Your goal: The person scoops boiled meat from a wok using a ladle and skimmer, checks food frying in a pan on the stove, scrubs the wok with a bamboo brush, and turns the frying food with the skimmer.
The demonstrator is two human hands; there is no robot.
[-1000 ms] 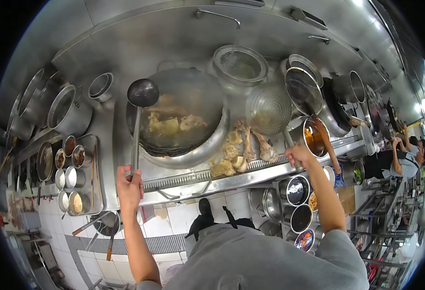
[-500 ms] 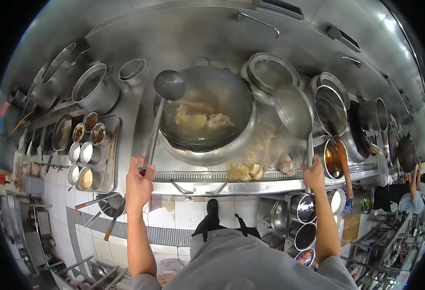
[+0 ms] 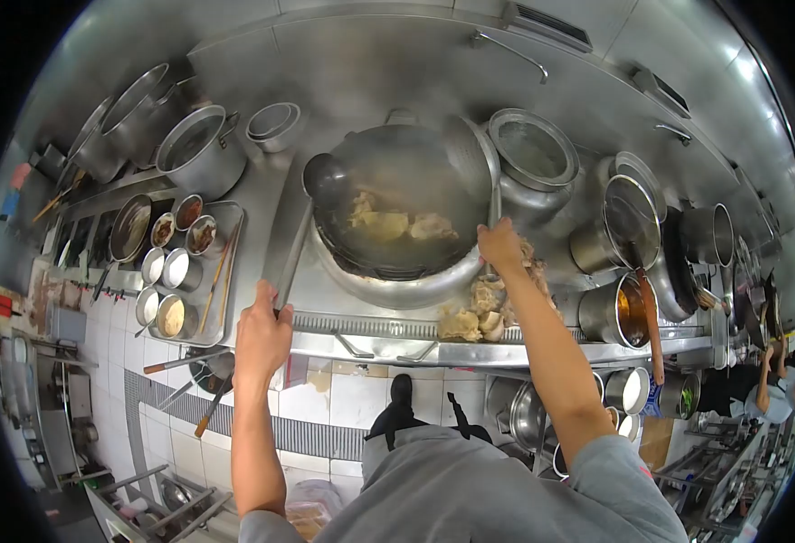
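Note:
My left hand (image 3: 263, 330) is closed round the handle of a ladle (image 3: 327, 176), whose dark bowl hangs at the left rim of the wok. A perforated skimmer (image 3: 471, 154) is gripped by its handle in my right hand (image 3: 501, 246), its round plate tilted over the wok's right side. Steam rises from the big dark wok (image 3: 347, 237), where pale yellowish chunks of what looks like meat (image 3: 381, 226) sit in liquid. On the counter below my right hand lies a pile of similar cooked pieces (image 3: 480, 312), partly behind my forearm.
At the left, a tray (image 3: 225, 299) bears several small seasoning bowls, with a tall pot (image 3: 194, 154) behind it. A lidded pot (image 3: 533, 149) stands right of the wok. Farther right is a pot of orange-brown liquid (image 3: 631, 309). Another person (image 3: 777, 380) works at the far right.
My right hand has carried the skimmer leftward and up, from above the pile on the counter to the wok. The ladle bowl sits lower against the wok's left rim. The view has shifted slightly.

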